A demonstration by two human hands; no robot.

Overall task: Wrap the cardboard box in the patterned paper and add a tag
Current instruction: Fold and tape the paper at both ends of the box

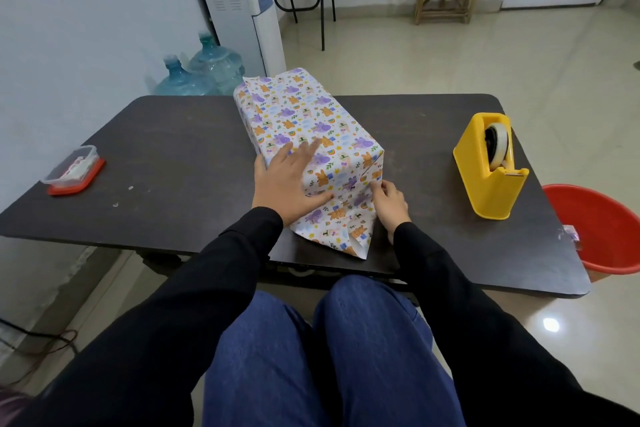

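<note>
The cardboard box is fully covered by white patterned paper with purple and orange animals, lying lengthwise in the middle of the dark table. My left hand lies flat on the box's near top corner, fingers spread, thumb along the near end's fold. My right hand touches the paper at the near right corner, fingertips pressing the side flap inward. The near end's paper hangs loose toward the table's front edge. At the far end the paper stands open. No tag is visible.
A yellow tape dispenser stands at the table's right. A small clear container on a red lid sits at the left. A red bucket stands on the floor to the right. Water bottles are behind the table.
</note>
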